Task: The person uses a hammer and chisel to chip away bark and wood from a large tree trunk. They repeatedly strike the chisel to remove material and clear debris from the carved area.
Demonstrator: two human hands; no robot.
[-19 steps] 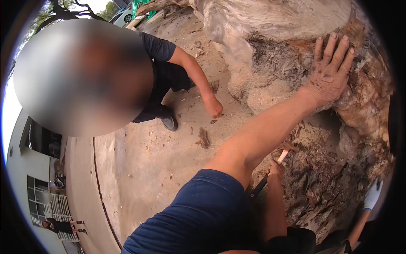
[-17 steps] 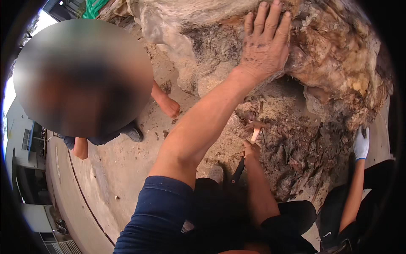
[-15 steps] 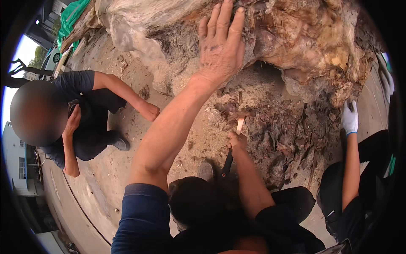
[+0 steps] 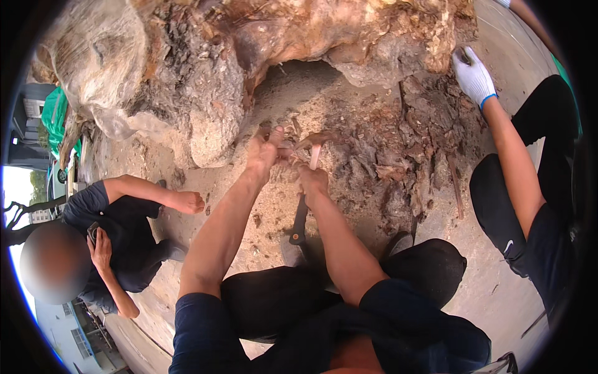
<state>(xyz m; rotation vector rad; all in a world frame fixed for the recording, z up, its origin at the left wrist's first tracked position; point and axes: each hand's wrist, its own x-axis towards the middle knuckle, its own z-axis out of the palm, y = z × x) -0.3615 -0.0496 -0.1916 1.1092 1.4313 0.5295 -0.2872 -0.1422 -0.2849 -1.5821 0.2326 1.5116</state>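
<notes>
A hammer is in my right hand, gripped around its handle partway along. Its metal head sits low above the dirt, and the black grip runs down toward my knees. Just left of the hammer head, my left hand is closed, fingers curled in; what they hold, if anything, does not show. Both hands are in front of the hollow under a huge gnarled tree stump. Brown bark pieces lie heaped to the right of the hammer.
At left a crouching person holds a small dark device. On the right another person's gloved hand rests by the stump's edge. A green tarp is at far left. My dark-trousered knees flank the work spot.
My left hand has come down off the stump's surface to beside the hammer head and its fingers have closed. The hammer stays in my right hand. The view has shifted.
</notes>
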